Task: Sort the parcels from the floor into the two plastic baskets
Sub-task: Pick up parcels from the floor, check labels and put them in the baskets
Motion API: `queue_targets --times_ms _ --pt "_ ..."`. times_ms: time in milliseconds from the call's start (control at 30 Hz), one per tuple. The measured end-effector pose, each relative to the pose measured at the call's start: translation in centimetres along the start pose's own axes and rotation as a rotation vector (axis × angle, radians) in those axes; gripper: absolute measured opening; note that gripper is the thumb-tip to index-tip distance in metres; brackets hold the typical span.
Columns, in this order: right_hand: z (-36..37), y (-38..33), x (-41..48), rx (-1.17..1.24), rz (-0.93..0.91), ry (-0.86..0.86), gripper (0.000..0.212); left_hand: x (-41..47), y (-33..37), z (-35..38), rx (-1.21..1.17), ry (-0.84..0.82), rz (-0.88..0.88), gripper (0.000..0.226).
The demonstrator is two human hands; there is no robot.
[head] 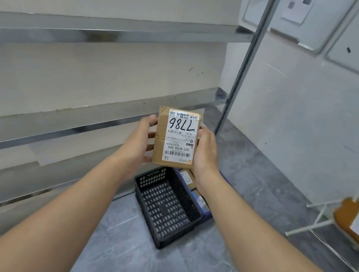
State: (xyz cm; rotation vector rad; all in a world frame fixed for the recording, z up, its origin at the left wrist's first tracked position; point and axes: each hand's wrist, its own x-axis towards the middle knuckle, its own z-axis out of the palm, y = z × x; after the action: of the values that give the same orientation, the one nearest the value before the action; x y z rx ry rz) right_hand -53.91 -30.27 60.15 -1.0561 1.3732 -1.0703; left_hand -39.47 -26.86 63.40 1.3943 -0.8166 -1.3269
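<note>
Head camera view, looking forward and down over two bare forearms stretched out ahead. Both hands hold up a small, flat brown cardboard parcel point(177, 137) at arm's length, well above the floor. The left hand point(142, 140) grips its left edge with the fingers curled behind. The right hand point(206, 153) clasps its right edge with the thumb on the front. A white shipping label covers most of the parcel's face. It appears upside down, with the handwritten number 7786 and barcodes.

Directly below the parcel, on the grey tiled floor point(126, 254), sits a black plastic lattice basket point(145, 178), which looks empty. Touching its far side is a blue plastic basket point(206, 213), mostly hidden by the right wrist, with a few labelled parcels point(187, 178) inside. Bare metal shelving point(96, 31) runs along the left wall. A white folding chair with a brown seat point(346, 217) stands at the right edge.

The step in hand seems to be reading the label to choose a basket. The next move would then call for lowering the parcel into the chosen basket and letting go.
</note>
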Motion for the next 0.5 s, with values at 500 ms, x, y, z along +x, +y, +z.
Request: queue_targets --times_ms 500 --pt "-16.8 0.0 14.4 -0.035 0.023 -0.096 0.037 8.8 -2.3 18.6 0.010 0.110 -0.038 0.046"
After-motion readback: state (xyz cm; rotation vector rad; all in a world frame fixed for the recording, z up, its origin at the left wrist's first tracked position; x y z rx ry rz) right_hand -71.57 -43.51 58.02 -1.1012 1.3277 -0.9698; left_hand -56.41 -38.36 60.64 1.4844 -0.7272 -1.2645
